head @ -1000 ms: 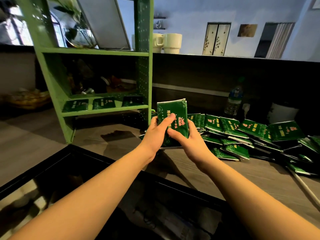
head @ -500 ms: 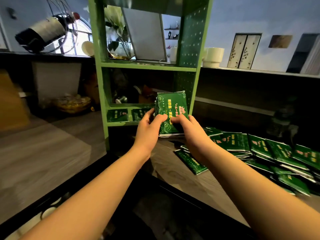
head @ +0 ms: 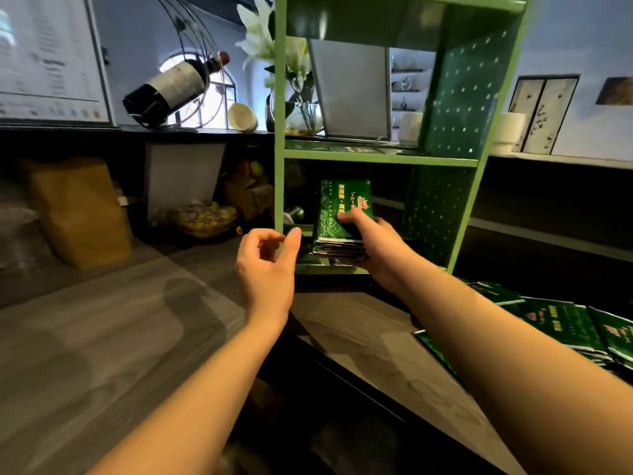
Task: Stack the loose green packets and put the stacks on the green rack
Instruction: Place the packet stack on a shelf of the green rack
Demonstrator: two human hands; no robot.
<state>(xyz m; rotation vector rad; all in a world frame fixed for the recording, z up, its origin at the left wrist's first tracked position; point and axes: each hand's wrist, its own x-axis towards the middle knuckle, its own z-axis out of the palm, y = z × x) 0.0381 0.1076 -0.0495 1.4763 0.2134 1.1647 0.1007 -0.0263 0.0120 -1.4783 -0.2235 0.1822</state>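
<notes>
- From the head view, the person's right hand (head: 371, 243) is gripping a stack of green packets (head: 342, 214), with the thumb lying on the front face and the fingers underneath.
- The stack is tilting up and is sitting inside the lower compartment of the green rack (head: 376, 157), just above the bottom shelf; I cannot tell if it is touching the shelf.
- The left hand (head: 269, 265) is holding nothing. It is floating just left of the stack, apart from it, with the fingers loosely curled and the thumb pointing up, in front of the rack's left post.
- Some flat green packets are lying on the rack's middle shelf, but they are dark and not clear.
- More loose packets (head: 561, 323) are lying spread on the wooden counter (head: 102, 337) at the right, partly hiding behind the right forearm.
- Behind the rack, on a dark ledge, a wine bottle (head: 171, 87) is leaning in a wire holder, and a glass vase (head: 301, 114) with white flowers is standing beside the rack's left post.
</notes>
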